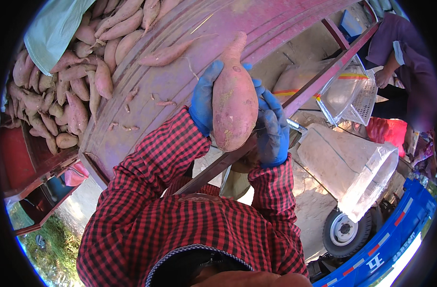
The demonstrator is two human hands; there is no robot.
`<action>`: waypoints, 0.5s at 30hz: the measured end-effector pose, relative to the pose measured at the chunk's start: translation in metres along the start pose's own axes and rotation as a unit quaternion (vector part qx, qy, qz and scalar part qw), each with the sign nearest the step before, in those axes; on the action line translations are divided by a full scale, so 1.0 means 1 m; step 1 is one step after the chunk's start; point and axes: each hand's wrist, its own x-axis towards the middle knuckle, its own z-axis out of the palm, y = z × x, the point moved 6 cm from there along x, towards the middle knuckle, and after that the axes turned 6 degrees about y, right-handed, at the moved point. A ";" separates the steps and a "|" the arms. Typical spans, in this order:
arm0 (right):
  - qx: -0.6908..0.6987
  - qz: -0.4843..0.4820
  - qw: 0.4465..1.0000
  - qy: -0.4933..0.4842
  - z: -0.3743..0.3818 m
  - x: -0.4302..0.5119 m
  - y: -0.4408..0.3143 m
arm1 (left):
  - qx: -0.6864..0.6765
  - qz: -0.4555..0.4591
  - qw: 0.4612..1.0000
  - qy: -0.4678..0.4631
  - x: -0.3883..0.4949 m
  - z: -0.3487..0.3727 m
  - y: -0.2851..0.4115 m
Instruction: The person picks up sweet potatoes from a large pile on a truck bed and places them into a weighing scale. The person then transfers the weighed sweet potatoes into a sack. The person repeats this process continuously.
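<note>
A large, plump pink-skinned sweet potato (235, 104) is held upright before me, its narrow neck pointing away. My left hand (205, 97), in a blue work glove, grips it along its left side. Blue fingertips show past its right edge, coming from behind it. Close by on the right is my right hand (274, 134), also gloved in blue, its fingers loosely bent and apart. No object is visible in it; whether it touches the sweet potato is unclear. Beyond, a slender sweet potato (166, 55) lies on the red metal truck bed (146, 89).
A heap of sweet potatoes (75, 82) lies at left, partly under a pale green sheet (55, 28). A red metal rail (319, 84) crosses beside my hands. Right are clear plastic bags (347, 165), a white crate (362, 102), another person (401, 61) and a blue truck (383, 247).
</note>
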 end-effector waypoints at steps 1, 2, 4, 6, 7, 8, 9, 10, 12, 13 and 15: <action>0.022 0.019 1.000 -0.004 0.007 -0.002 0.005 | 0.014 0.012 1.000 0.015 0.001 0.002 -0.004; 0.045 0.037 0.998 -0.008 0.015 -0.003 0.008 | 0.028 0.024 0.999 0.029 0.002 0.004 -0.006; 0.041 0.072 0.996 -0.012 0.017 -0.007 0.013 | 0.096 0.045 0.994 0.031 0.005 0.001 -0.010; 0.020 0.038 0.999 0.003 0.011 -0.010 0.011 | 0.202 0.091 0.973 0.065 0.008 -0.011 -0.013; 0.011 0.020 1.000 0.009 0.009 -0.013 0.012 | 0.273 0.126 0.949 0.097 0.007 -0.021 -0.013; -0.064 -0.036 0.997 0.035 0.007 -0.016 0.006 | 0.342 0.160 0.917 0.127 0.006 -0.027 -0.010; -0.117 -0.049 0.991 0.040 0.003 -0.018 0.003 | 0.317 0.137 0.928 0.141 0.004 -0.029 -0.012; -0.169 -0.062 0.983 0.045 -0.003 -0.020 0.000 | 0.292 0.113 0.937 0.154 0.002 -0.030 -0.013; -0.247 -0.101 0.964 0.018 -0.010 -0.021 0.000 | 0.267 0.094 0.947 0.154 -0.001 -0.029 -0.022; -0.252 -0.101 0.962 0.040 -0.016 -0.021 0.000 | 0.266 0.099 0.948 0.141 -0.002 -0.028 -0.030; -0.257 -0.096 0.958 0.084 -0.021 -0.025 -0.002 | 0.286 0.095 0.947 0.108 -0.010 -0.022 -0.043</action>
